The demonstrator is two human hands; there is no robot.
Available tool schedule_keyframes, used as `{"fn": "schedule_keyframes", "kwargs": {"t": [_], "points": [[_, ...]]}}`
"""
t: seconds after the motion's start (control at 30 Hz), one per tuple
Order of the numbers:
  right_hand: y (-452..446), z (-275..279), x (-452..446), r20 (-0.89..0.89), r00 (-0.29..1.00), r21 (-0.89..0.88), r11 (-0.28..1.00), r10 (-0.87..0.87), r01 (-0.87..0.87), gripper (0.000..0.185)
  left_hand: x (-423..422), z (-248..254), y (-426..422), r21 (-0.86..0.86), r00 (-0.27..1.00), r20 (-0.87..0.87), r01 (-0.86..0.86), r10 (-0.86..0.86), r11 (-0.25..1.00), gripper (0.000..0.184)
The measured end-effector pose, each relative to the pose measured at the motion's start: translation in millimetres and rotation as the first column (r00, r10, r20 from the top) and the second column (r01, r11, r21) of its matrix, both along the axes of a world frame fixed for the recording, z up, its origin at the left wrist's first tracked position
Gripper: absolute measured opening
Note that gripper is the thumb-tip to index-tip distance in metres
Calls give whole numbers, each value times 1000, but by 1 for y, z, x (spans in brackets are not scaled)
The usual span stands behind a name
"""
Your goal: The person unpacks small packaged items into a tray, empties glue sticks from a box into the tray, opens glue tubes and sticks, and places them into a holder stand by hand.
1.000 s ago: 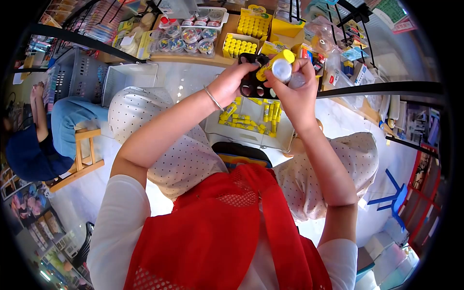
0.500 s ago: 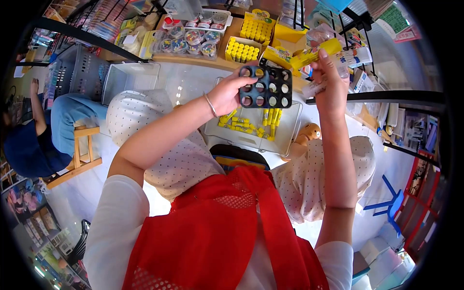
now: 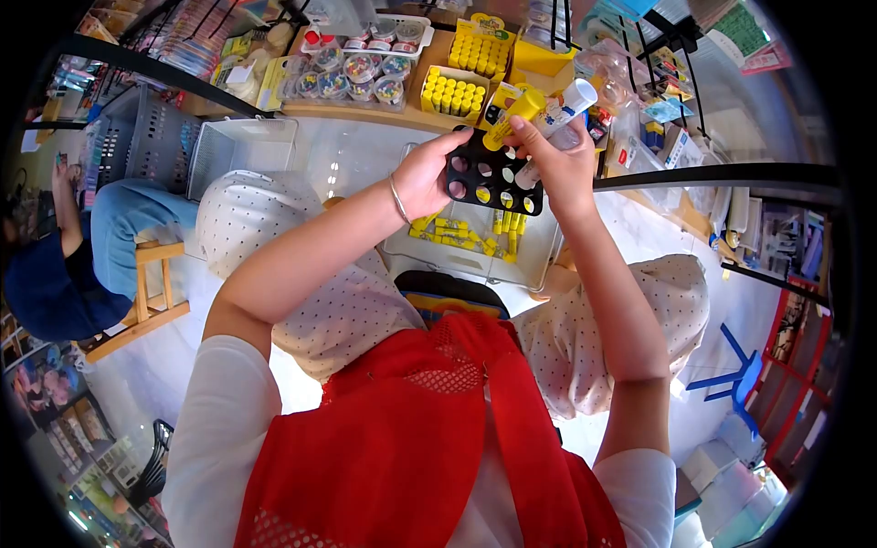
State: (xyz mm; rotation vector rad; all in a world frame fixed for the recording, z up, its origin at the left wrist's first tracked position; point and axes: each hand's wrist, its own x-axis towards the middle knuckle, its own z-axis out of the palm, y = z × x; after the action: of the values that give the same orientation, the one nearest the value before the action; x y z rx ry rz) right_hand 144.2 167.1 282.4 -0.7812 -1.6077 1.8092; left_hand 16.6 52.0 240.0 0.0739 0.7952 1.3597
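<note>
My left hand [image 3: 427,175] grips a black tray with round holes [image 3: 494,195] by its left edge, thumb on top. Held in my right hand [image 3: 568,170] are a yellow glue stick [image 3: 513,119] and a larger white-capped tube [image 3: 568,102], both slanting over the tray's upper right part. A clear lower piece near my right fingers is partly hidden. Below the tray, a clear plastic basket [image 3: 434,259] between my knees contains several yellow sticks [image 3: 454,235], some lying flat. My hands and the tray cover part of the basket.
Ahead is a wooden shelf [image 3: 352,115] with a box of yellow sticks [image 3: 454,93], another behind it, and tubs of coloured beads [image 3: 361,68]. A black rail [image 3: 731,175] crosses at right. Another person [image 3: 59,265] sits at left by a wooden stool [image 3: 163,290].
My right hand has moved left and down, bringing the yellow glue stick and white-capped tube over the tray. The tray has tilted slightly in my left hand.
</note>
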Motion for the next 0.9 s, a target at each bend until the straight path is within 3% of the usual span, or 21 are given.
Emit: {"fn": "schedule_keyframes", "kwargs": {"t": [0.1,0.2,0.3,0.6,0.7,0.73,0.77,0.9], "points": [[-2,-3,-3,-6,1000,22,1000,5,-5,28,-2,-6,2,40,994,109,-29,25,999,30],[-4,-3,-3,-45,999,22,1000,-12,13,28,1,-3,5,-8,993,93,-66,66,998,29],[-4,-2,-3,-61,998,37,999,-22,24,26,-4,-2,4,53,992,128,1,-8,999,28],[-6,-11,-4,5,1000,-1,1000,-21,21,21,-1,-3,2,-48,1000,29,-4,5,999,22],[1,4,-1,103,991,23,996,87,-90,23,-1,-11,4,-31,1000,14,-15,15,999,21],[2,4,-2,-36,997,36,997,68,-67,26,-1,-13,6,-38,999,13,-45,46,998,21],[4,11,-1,-67,997,32,999,30,-28,29,-1,-15,7,-46,997,14,-78,78,996,22],[26,33,19,135,987,246,963,83,-115,35,-14,-11,7,2,995,23,-98,98,995,32]]}}
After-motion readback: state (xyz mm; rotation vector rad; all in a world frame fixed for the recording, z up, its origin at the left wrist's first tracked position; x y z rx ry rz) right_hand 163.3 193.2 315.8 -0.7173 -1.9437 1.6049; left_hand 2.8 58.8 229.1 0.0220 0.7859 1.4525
